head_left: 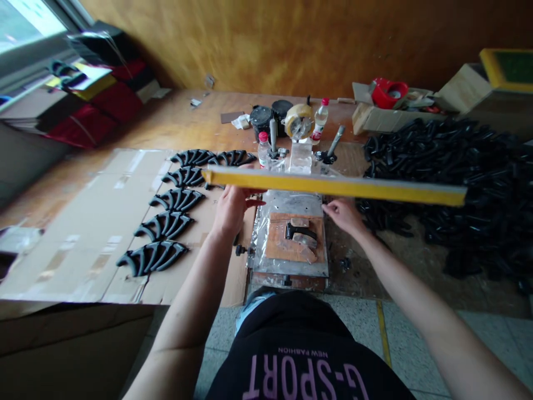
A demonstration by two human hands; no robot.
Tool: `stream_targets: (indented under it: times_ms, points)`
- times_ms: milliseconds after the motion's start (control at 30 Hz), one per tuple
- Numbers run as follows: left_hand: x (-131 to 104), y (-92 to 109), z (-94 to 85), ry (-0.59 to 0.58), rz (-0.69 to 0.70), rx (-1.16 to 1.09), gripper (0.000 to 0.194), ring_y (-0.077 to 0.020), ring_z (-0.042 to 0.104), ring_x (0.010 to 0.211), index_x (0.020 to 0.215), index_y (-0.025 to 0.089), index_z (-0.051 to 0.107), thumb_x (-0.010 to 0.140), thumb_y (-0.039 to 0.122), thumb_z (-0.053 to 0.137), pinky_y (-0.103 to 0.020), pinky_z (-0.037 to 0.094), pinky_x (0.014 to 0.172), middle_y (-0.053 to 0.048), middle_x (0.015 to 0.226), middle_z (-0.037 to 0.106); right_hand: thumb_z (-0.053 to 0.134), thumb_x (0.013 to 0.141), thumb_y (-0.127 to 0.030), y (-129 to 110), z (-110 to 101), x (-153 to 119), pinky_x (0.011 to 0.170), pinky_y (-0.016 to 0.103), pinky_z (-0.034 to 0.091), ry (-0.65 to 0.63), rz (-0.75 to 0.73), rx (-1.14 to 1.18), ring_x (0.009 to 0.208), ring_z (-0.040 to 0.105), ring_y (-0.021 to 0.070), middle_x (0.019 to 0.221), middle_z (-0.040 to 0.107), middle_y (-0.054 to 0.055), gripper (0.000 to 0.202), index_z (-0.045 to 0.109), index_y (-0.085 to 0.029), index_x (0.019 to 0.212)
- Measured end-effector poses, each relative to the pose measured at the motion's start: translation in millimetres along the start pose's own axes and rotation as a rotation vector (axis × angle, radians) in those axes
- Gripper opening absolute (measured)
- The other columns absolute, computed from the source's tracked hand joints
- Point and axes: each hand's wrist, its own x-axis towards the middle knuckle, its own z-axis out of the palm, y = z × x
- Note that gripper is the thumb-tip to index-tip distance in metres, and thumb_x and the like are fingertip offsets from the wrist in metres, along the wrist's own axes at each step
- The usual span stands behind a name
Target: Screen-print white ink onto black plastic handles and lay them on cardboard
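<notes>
A long bar (337, 186), yellow on its near side, is seen edge-on above the work station and lies across the view. The middle of the left hand (231, 208) is placed under its left end; the fingers are partly hidden by the bar, and whether a grasp is made cannot be told. The fingertips of the right hand (342, 214) are drawn together below the bar, just beside the right edge of a metal plate (291, 201); whether anything is pinched cannot be told. On the plate a wooden board (277, 244) is carried, and on it a black curved part (306, 230) is seated between small blocks. The far part of the plate and some of a heap of black parts (416, 155) at the right are obscured by the bar. On the left, fanned groups of curved parts (160, 225) are arranged on a cardboard sheet (83, 222). Behind the station, two dark tubs (261, 122), a tape roll (296, 121) and two red-capped bottles (320, 119) are crowded together near two upright rods (273, 134). The tubs' contents cannot be seen. In an uncovered carton (385, 119), a red tape roll (380, 95) and mixed small items are contained. Dark red boxes (81, 119) are stacked by the window (29, 22).
</notes>
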Motion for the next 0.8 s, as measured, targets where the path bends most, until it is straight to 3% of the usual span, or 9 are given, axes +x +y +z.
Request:
stream_targets:
  times_ms: [67, 167, 233, 300, 367, 467, 533, 667, 800]
  points:
    - [6, 0, 9.6, -0.024, -0.038, -0.1, 0.055, -0.0198, 0.068, 0.088, 0.113, 0.02, 0.056, 0.087, 0.067, 0.044, -0.027, 0.056, 0.064, -0.01, 0.096, 0.069, 0.063, 0.085, -0.048, -13, 29, -23, 0.082, 0.032, 0.044, -0.123, -0.114, -0.057, 0.088, 0.059, 0.0209, 0.088, 0.067, 0.006, 0.03, 0.067, -0.019, 0.076]
    - [-14, -27, 18.7, 0.041, -0.107, -0.172, 0.059, -0.018, 0.068, 0.083, 0.119, 0.019, 0.052, 0.086, 0.068, 0.044, -0.026, 0.055, 0.062, -0.011, 0.099, 0.07, 0.058, 0.091, -0.034, -42, 54, -43, 0.086, 0.033, 0.042, -0.247, -0.132, -0.16, 0.093, 0.058, 0.0225, 0.091, 0.067, 0.01, 0.021, 0.063, -0.018, 0.079]
    - [-44, -58, 23.9, -0.043, -0.333, -0.175, 0.061, -0.0193, 0.069, 0.08, 0.12, 0.017, 0.053, 0.084, 0.067, 0.051, -0.026, 0.054, 0.058, -0.013, 0.102, 0.071, 0.05, 0.096, -0.029, -62, 57, -51, 0.082, 0.032, 0.043, -0.245, -0.048, -0.131, 0.09, 0.059, 0.022, 0.087, 0.066, 0.01, 0.02, 0.061, -0.018, 0.082]
    - [-78, -89, 28.6, -0.212, -0.622, -0.172, 0.063, -0.0231, 0.069, 0.087, 0.12, 0.016, 0.057, 0.081, 0.065, 0.057, -0.028, 0.055, 0.059, -0.017, 0.108, 0.07, 0.046, 0.098, -0.026, -80, 56, -60, 0.079, 0.031, 0.043, -0.199, -0.024, -0.059, 0.089, 0.059, 0.0218, 0.087, 0.066, 0.009, 0.019, 0.06, -0.018, 0.087]
    - [-104, -113, 31.4, -0.237, -0.738, -0.24, 0.062, -0.0234, 0.068, 0.093, 0.123, 0.019, 0.057, 0.082, 0.065, 0.055, -0.03, 0.057, 0.066, -0.015, 0.11, 0.069, 0.047, 0.097, -0.024, -96, 56, -71, 0.08, 0.031, 0.044, -0.169, -0.115, 0.016, 0.091, 0.058, 0.0218, 0.09, 0.065, 0.009, 0.016, 0.06, -0.019, 0.088]
    - [-120, -130, 30.9, -0.109, -0.71, -0.298, 0.06, -0.0208, 0.067, 0.093, 0.121, 0.019, 0.058, 0.084, 0.065, 0.053, -0.032, 0.056, 0.073, -0.01, 0.101, 0.07, 0.052, 0.094, -0.02, -107, 63, -85, 0.087, 0.034, 0.045, -0.195, -0.319, 0.135, 0.097, 0.056, 0.0219, 0.095, 0.064, 0.008, 0.01, 0.06, -0.019, 0.088]
    - [-120, -132, 29.6, -0.059, -0.693, -0.269, 0.06, -0.0204, 0.066, 0.093, 0.12, 0.018, 0.06, 0.082, 0.064, 0.056, -0.032, 0.056, 0.076, -0.01, 0.098, 0.069, 0.055, 0.092, -0.017, -107, 68, -90, 0.089, 0.035, 0.046, -0.223, -0.375, 0.202, 0.1, 0.055, 0.0221, 0.096, 0.063, 0.008, 0.007, 0.06, -0.018, 0.087]
    - [-119, -137, 31.2, -0.068, -0.679, -0.164, 0.062, -0.0231, 0.066, 0.1, 0.126, 0.019, 0.058, 0.082, 0.062, 0.058, -0.033, 0.055, 0.078, -0.011, 0.109, 0.068, 0.053, 0.092, -0.015, -104, 75, -94, 0.086, 0.035, 0.048, -0.251, -0.322, 0.296, 0.095, 0.057, 0.0213, 0.094, 0.063, 0.007, 0.01, 0.06, -0.019, 0.086]
    - [-120, -149, 33.4, -0.115, -0.576, 0.142, 0.064, -0.0279, 0.065, 0.1, 0.135, 0.022, 0.053, 0.085, 0.061, 0.053, -0.034, 0.055, 0.07, -0.012, 0.113, 0.068, 0.047, 0.093, -0.015, -84, 64, -83, 0.082, 0.032, 0.048, -0.256, -0.278, 0.369, 0.087, 0.06, 0.0186, 0.09, 0.064, 0.005, 0.019, 0.06, -0.021, 0.08]
